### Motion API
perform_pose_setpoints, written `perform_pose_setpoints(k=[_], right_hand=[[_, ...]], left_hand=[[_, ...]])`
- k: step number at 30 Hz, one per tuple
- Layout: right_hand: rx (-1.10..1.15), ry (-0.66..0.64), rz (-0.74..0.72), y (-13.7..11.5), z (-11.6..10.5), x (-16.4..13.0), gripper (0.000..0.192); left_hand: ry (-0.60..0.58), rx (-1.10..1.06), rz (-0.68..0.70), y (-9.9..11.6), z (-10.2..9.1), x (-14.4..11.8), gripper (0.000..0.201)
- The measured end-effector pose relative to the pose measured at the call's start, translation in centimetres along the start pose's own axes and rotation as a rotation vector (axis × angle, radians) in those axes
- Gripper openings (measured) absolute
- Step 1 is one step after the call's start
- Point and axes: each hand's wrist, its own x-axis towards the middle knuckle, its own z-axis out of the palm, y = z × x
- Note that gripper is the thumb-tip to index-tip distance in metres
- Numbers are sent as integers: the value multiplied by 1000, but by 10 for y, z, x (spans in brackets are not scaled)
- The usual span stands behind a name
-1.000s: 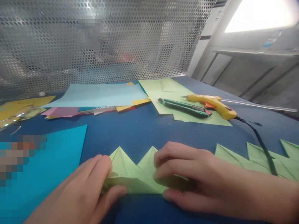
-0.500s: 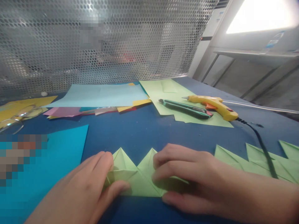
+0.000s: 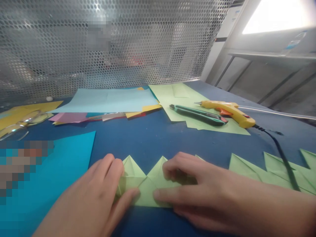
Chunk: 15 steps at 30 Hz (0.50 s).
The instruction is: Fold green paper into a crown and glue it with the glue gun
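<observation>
While my left hand (image 3: 91,197) and right hand (image 3: 197,194) press flat, fingers spread, on the folded green paper (image 3: 145,184) near the front edge of the bench (image 3: 153,138), it feels light, thin and easy to crease. I should pinch its edges, I think. More green folds (image 3: 266,171) lie right, a blue sheet (image 3: 66,164) left; the knife (image 3: 197,114) and glue gun (image 3: 229,112) sit farther back.

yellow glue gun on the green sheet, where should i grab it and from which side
Judging by its pose, take the yellow glue gun by the thick rear handle, near where the black cord leaves it, coming from above. It lies flat on the green sheet, nozzle pointing left, with the utility knife close on its near side.
</observation>
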Motion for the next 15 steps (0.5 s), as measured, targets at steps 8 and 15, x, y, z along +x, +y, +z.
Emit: perform_pose_setpoints(k=[8,15], right_hand=[[-9,-7,17,-4,2,1,32],[5,-44,47,-6,0,3,33]], left_hand=[[-12,-104,-97,8,0,1,33],[43,-174,73,17,-5,1,32]])
